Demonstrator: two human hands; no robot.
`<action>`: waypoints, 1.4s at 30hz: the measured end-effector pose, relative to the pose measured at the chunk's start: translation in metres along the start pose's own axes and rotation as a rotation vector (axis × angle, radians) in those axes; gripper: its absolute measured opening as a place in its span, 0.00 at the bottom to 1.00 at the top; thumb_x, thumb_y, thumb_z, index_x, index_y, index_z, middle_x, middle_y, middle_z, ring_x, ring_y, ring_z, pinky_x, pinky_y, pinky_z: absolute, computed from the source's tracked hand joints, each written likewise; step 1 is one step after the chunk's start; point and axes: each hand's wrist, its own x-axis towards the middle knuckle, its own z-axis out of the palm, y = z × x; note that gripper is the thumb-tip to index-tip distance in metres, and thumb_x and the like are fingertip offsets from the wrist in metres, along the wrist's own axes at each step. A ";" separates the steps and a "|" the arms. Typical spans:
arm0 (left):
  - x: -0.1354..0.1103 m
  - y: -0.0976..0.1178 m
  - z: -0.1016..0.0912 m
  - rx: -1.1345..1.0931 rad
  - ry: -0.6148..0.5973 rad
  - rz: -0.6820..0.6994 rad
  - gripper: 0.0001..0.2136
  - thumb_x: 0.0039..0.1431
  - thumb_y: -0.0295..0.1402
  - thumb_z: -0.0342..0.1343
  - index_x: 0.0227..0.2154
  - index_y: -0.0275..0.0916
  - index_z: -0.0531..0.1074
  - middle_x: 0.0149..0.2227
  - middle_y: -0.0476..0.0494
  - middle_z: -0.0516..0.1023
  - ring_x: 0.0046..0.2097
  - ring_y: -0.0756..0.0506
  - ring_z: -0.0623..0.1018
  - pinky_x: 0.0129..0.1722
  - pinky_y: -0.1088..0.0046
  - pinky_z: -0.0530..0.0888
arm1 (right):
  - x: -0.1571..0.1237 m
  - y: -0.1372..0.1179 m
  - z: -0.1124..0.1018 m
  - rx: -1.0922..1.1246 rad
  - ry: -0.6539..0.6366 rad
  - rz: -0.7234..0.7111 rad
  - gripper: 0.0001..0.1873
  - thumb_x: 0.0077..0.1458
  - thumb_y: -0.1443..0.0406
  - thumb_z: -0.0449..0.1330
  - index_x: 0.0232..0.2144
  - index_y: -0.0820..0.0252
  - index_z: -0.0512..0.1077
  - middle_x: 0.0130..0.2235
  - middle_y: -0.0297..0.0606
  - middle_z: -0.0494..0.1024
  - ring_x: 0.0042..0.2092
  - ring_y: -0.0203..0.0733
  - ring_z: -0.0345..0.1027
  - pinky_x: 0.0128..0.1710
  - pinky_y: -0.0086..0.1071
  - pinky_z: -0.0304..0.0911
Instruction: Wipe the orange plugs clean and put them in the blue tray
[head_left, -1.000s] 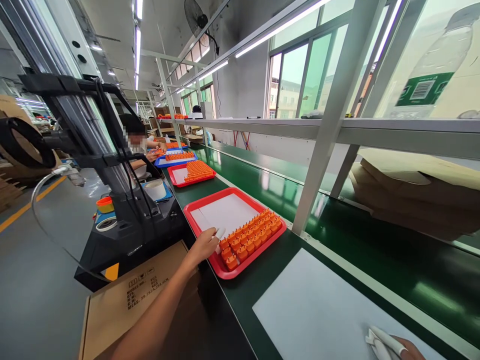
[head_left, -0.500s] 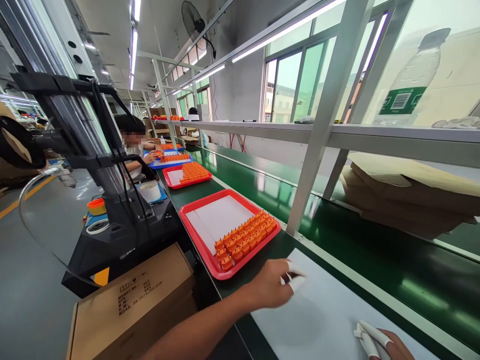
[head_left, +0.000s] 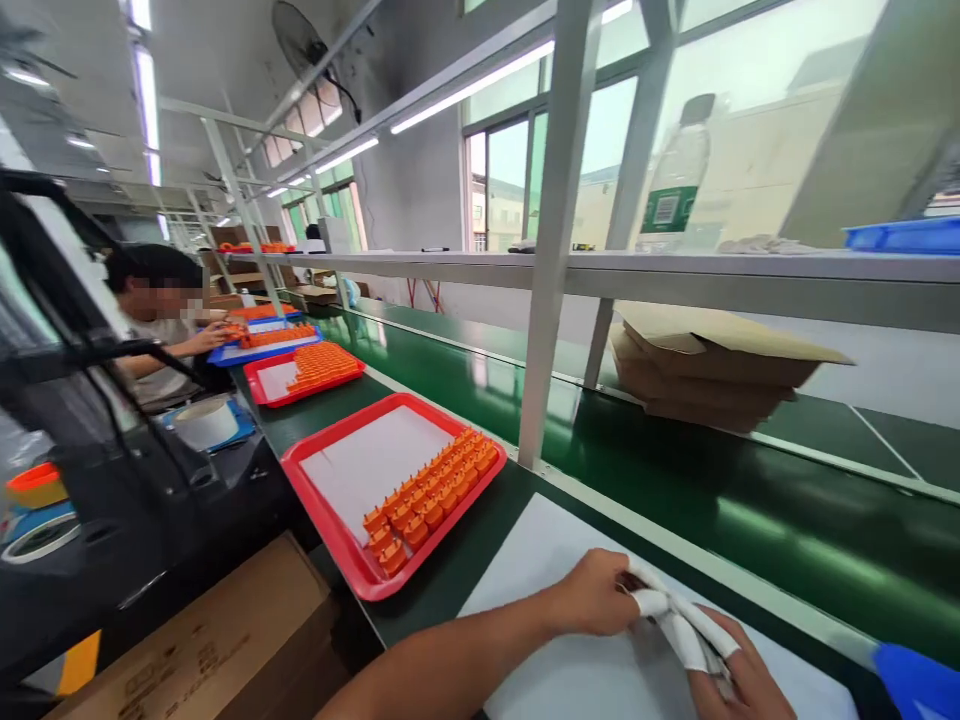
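The left hand [head_left: 600, 595] has moved right to the right hand [head_left: 739, 672] over the white sheet [head_left: 534, 550], both half-curled, any grip unclear, while orange pieces [head_left: 431, 508] occupy the right of the near red tray [head_left: 366, 580], its left unfilled.

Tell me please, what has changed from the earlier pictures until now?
The left hand moved from the red tray rightward, over the white sheet, to meet the right hand; what they hold is unclear. The view also turned right. The tray and its orange pieces look unchanged.
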 end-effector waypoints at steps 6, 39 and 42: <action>-0.011 0.011 -0.014 -0.228 -0.068 0.024 0.17 0.51 0.41 0.63 0.39 0.32 0.79 0.33 0.40 0.78 0.31 0.48 0.73 0.25 0.75 0.71 | 0.002 -0.022 0.000 0.387 -0.107 0.316 0.24 0.56 0.50 0.58 0.50 0.55 0.74 0.47 0.43 0.80 0.48 0.51 0.74 0.44 0.37 0.72; -0.018 0.023 -0.016 -0.297 -0.245 -0.158 0.19 0.55 0.42 0.60 0.46 0.35 0.75 0.40 0.39 0.79 0.35 0.45 0.79 0.35 0.69 0.75 | 0.008 -0.024 0.001 0.608 -0.007 0.353 0.21 0.44 0.56 0.70 0.41 0.58 0.79 0.40 0.46 0.82 0.43 0.52 0.76 0.44 0.45 0.72; -0.015 0.023 -0.017 -0.320 -0.178 -0.164 0.17 0.51 0.40 0.63 0.40 0.34 0.78 0.37 0.41 0.80 0.32 0.48 0.77 0.37 0.69 0.74 | 0.007 -0.023 0.002 0.586 -0.013 0.334 0.22 0.44 0.54 0.70 0.41 0.58 0.79 0.40 0.45 0.82 0.43 0.52 0.76 0.46 0.46 0.71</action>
